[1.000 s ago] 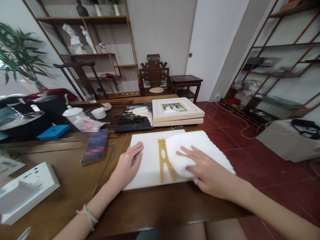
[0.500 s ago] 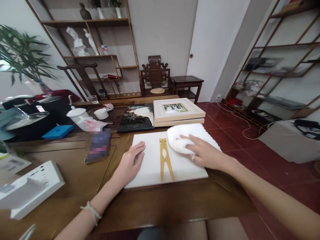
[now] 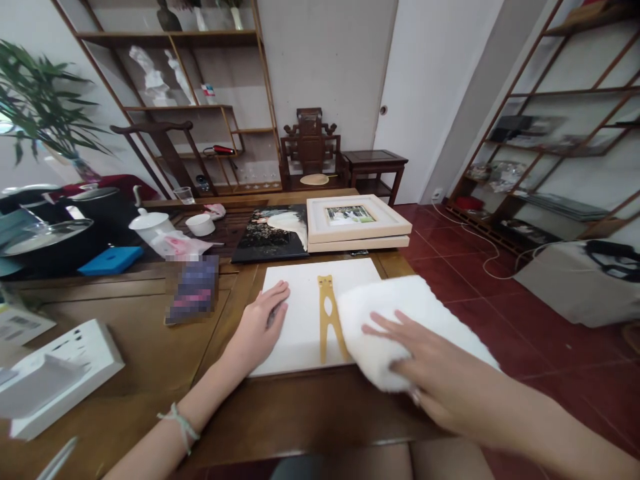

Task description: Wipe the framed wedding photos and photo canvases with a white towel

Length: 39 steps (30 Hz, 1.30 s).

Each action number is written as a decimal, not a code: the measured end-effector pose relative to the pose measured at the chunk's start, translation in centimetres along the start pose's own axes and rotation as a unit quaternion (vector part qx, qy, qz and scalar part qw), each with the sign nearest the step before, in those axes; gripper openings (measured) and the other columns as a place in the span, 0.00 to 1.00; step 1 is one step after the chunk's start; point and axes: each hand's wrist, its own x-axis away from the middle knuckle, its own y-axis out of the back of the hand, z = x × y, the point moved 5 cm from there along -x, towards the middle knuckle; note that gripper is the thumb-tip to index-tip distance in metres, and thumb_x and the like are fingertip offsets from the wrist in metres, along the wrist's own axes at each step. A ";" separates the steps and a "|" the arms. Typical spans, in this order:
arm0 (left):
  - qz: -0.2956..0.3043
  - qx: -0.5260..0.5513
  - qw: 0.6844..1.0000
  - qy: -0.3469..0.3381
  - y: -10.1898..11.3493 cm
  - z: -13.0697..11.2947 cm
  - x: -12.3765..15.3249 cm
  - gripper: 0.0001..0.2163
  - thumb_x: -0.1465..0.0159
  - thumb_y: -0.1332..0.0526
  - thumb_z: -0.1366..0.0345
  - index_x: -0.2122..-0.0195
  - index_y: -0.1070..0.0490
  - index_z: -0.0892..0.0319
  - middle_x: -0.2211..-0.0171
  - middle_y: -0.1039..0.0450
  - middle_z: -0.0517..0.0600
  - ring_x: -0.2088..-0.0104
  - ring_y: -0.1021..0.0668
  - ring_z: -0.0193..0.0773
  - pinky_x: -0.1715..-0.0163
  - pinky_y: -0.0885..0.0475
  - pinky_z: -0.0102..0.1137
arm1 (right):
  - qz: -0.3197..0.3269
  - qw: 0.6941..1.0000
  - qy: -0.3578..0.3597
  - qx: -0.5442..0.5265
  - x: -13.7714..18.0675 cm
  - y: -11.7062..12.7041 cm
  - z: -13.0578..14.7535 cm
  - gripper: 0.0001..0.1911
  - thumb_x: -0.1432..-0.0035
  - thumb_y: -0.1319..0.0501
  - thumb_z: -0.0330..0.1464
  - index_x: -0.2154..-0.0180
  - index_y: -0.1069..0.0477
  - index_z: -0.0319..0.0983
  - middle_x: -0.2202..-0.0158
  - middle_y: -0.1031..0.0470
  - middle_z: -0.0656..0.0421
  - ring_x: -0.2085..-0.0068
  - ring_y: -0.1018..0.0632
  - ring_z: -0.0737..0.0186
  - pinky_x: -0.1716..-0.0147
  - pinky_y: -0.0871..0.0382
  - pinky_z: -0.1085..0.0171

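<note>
A white board (image 3: 295, 313) lies flat on the wooden table. On its face is a long-legged yellow cat figure (image 3: 328, 307) with an oval opening in its body. My left hand (image 3: 265, 320) rests on the board's left edge, fingers stretched out and holding nothing. In my right hand (image 3: 415, 347) is a white fluffy towel (image 3: 400, 300), gripped with the thumb side tucked under and some fingers lying over it. The towel covers the board's right part and hangs past its edge, close beside the cat figure.
Behind the board sit a dark picture panel (image 3: 273, 233) and stacked light wooden frames (image 3: 359, 223). To the left are a blue box (image 3: 111, 260), a white bowl (image 3: 201, 225), a pot (image 3: 50, 247) and a white packaging tray (image 3: 65, 380). The table's front edge (image 3: 300, 447) is near.
My right hand has drawn the towel toward me and to the right, down to the board's near right corner. My left hand stays in place on the board.
</note>
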 end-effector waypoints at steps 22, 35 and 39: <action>0.009 0.002 1.000 0.004 0.2 -0.2 0.0 0.17 0.36 0.49 0.63 0.51 0.29 0.64 0.46 0.31 0.58 0.43 0.32 0.45 0.42 0.40 0.45 | -0.137 0.988 -0.058 0.046 -7.8 -0.2 -5.3 0.20 0.48 0.49 0.21 0.55 0.29 0.33 0.41 0.38 0.46 0.37 0.47 0.46 0.40 0.53 0.43; 0.010 -0.005 1.000 -0.002 0.0 0.0 -0.1 0.18 0.36 0.49 0.62 0.51 0.29 0.66 0.46 0.31 0.59 0.43 0.32 0.46 0.41 0.41 0.45 | 0.024 0.999 -0.016 -0.019 0.3 -1.0 1.8 0.15 0.53 0.45 0.22 0.64 0.26 0.36 0.37 0.47 0.48 0.36 0.51 0.47 0.39 0.53 0.45; 0.015 -0.006 1.000 -0.002 0.0 0.0 -0.1 0.17 0.36 0.49 0.62 0.51 0.29 0.64 0.46 0.32 0.58 0.43 0.32 0.46 0.42 0.41 0.46 | -0.050 0.998 -0.037 -0.025 -2.6 0.0 -1.0 0.18 0.50 0.48 0.20 0.59 0.28 0.35 0.39 0.42 0.48 0.36 0.50 0.52 0.39 0.52 0.49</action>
